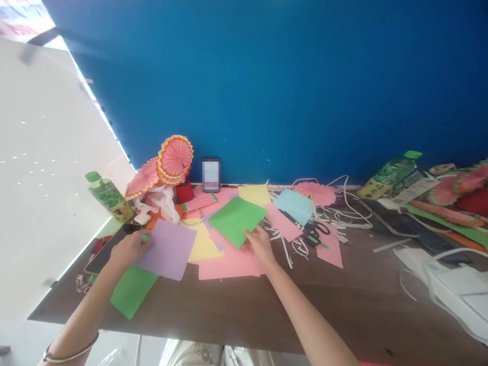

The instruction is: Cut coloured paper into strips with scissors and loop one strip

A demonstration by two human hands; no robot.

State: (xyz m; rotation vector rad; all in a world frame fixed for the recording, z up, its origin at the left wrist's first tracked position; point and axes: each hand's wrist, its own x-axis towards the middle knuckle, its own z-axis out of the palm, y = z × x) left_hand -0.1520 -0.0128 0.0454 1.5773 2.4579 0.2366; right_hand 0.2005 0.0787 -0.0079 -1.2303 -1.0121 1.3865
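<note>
Seen from the head camera, a person's left hand (129, 249) rested near the left edge of the table (236, 310), fingers curled over the edge of a lilac paper sheet (168, 249) and closed around a small green object (145, 238) too small to identify. The right hand (259, 243), toward the middle of the table, pinched the near corner of a green paper sheet (236, 219), lifting it slightly above a spread of pink paper (229, 263) and yellow paper (202, 245) that lay beneath. A second green sheet (131, 291) lay partly under the lilac one, reaching the near edge of the table. Along the far edge, against a blue wall (285, 86), stood pink folded paper fans (173, 160), a phone (211, 175) propped upright, and a green-capped bottle (109, 197) near the far left corner. Right of the hands, a light blue sheet (293, 206), black-handled scissors (316, 231) and white paper strips (343, 213) were scattered across the middle of the table. A second bottle (389, 175) lay tilted toward the far right, beside more fans (457, 188).
</note>
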